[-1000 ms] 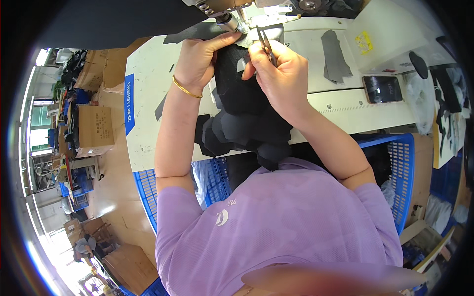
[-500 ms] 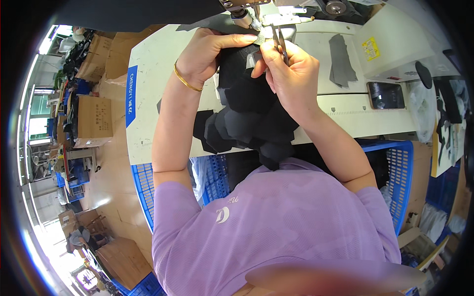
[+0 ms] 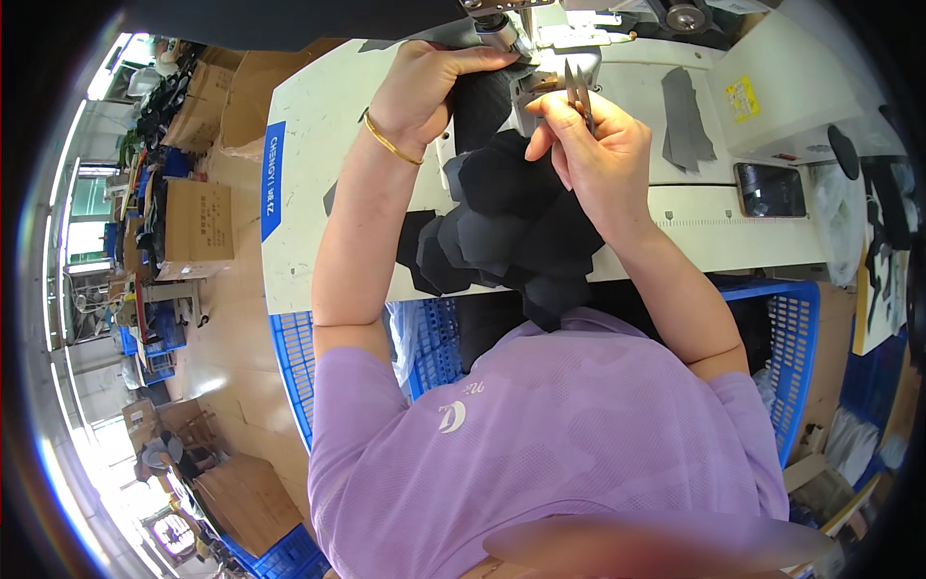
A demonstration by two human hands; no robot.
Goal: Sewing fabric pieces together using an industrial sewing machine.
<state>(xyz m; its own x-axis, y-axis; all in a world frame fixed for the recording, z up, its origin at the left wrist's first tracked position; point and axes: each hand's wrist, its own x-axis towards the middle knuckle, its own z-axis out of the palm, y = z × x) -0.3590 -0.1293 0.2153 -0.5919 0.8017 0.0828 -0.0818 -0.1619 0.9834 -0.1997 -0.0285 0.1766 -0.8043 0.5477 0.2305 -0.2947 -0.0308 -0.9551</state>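
Note:
My left hand (image 3: 417,92) lies beside the sewing machine's presser foot, thumb stretched toward the needle area. Its fingers are closed on the edge of a dark fabric piece (image 3: 479,104), partly hidden under the hand. Right of the needle, my right hand (image 3: 603,145) is closed around dark thread snips (image 3: 579,96), whose two pointed blades stick up apart. Its thumb and index finger are bent over the machine bed. Below both hands a bunch of overlapping black fabric pieces (image 3: 502,212) hangs over the table's front edge toward my lap.
The sewing machine head (image 3: 521,34) overhangs the white table (image 3: 299,241). Right of my hands lie a grey fabric strip (image 3: 683,121) and a phone (image 3: 770,190). Blue plastic crates (image 3: 796,357) stand under the table edge. Cardboard boxes (image 3: 198,224) are on the floor at left.
My right hand has drawn back a little from the needle, and a small pale piece by its fingers no longer shows there. My left hand stays on the fabric. The whole view has shifted slightly.

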